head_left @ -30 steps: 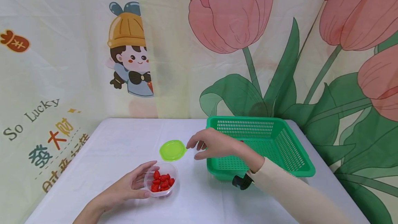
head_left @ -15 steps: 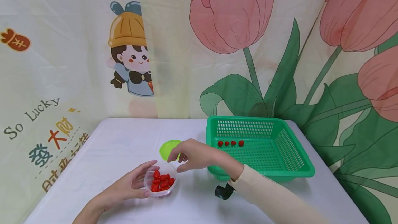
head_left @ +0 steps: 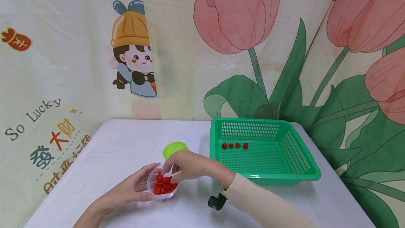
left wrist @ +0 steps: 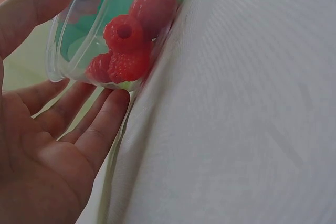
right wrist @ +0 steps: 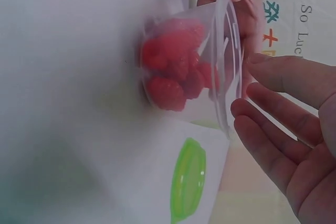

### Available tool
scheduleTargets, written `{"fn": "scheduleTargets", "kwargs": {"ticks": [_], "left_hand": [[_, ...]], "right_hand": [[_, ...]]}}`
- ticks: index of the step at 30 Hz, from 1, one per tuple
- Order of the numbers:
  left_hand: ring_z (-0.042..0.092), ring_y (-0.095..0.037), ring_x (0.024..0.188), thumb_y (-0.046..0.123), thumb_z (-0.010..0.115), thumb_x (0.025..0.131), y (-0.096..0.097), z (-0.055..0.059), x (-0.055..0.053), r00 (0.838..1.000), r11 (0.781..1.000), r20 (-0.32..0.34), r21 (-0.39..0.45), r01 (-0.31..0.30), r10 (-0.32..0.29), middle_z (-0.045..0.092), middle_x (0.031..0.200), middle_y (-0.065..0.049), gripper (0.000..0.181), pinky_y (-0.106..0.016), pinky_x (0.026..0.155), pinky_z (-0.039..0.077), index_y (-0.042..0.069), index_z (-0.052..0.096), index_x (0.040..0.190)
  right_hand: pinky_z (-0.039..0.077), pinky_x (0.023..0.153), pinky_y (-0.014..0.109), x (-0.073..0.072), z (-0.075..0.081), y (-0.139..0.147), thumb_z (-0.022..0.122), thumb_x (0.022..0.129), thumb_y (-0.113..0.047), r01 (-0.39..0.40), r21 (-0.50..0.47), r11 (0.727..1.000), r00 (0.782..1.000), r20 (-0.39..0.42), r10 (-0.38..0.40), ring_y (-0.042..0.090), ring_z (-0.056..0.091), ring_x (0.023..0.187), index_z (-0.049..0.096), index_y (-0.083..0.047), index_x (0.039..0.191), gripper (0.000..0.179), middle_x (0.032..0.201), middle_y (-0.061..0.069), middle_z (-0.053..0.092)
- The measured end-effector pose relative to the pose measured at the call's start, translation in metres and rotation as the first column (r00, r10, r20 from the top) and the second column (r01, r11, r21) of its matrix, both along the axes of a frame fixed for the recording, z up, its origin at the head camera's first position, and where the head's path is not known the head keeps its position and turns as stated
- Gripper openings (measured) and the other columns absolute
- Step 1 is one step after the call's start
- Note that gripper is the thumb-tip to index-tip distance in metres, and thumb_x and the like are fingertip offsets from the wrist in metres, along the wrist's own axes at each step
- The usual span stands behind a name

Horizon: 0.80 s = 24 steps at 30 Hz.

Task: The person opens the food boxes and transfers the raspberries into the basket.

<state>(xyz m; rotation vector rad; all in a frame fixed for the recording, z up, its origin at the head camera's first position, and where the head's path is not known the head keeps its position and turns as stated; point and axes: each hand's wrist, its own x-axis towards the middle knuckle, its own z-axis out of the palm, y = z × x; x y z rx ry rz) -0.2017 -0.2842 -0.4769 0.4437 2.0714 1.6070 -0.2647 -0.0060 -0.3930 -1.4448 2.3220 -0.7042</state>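
Note:
My left hand (head_left: 128, 187) steadies a small clear plastic tub (head_left: 162, 197) on the table, thumb at the near side and fingers at the far side. Several red raspberries (head_left: 159, 184) lie inside; the left wrist view shows a hollow raspberry (left wrist: 124, 31) through the wall. Over the tub's right side hovers my right hand (head_left: 186, 164), fingers bent downward and holding nothing. In the right wrist view its fingertips (right wrist: 241, 107) are right at the tub's rim. A light green lid (head_left: 174, 147) lies behind, partly covered by the right hand.
To the right stands a green perforated basket (head_left: 265, 177). A row of several raspberries (head_left: 238, 145) lies on its floor near the back left. A black wrist camera (head_left: 216, 202) hangs under the right wrist. A printed curtain (head_left: 177, 45) closes off the table's back.
My right hand has moved left and toward me, from beside the basket past the lid to over the tub. The raspberries in the basket have come into sight. The left hand stays put.

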Motion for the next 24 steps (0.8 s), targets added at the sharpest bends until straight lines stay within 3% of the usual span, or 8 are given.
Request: {"fn": "scheduleTargets", "kwargs": {"ticks": [15,24], "left_hand": [[0.036,-0.045,0.154,0.009,0.072,0.100,0.000,-0.002,-0.001,1.000,1.000,-0.015,0.023,0.012,-0.012,0.023,0.173,-0.019,0.088,-0.024,0.106,0.052,0.020,0.020,0.170],[0.052,-0.002,0.141,0.004,0.070,0.101,-0.001,-0.003,-0.002,0.998,0.998,-0.032,0.045,0.046,-0.045,0.020,0.174,-0.020,0.088,-0.024,0.108,0.050,0.020,0.018,0.170]], "right_hand": [[0.053,0.083,0.010,0.004,-0.016,-0.019,0.083,0.093,-0.008,-0.046,0.067,0.997,0.998,-0.042,0.049,0.001,0.067,0.094,0.079,-0.013,0.125,0.033,0.111,-0.007,0.078],[0.048,0.079,0.006,0.007,-0.023,-0.028,0.084,0.093,-0.012,-0.053,0.121,0.991,0.995,-0.082,0.063,0.001,0.061,0.093,0.080,-0.017,0.122,0.030,0.103,-0.012,0.074]]}}
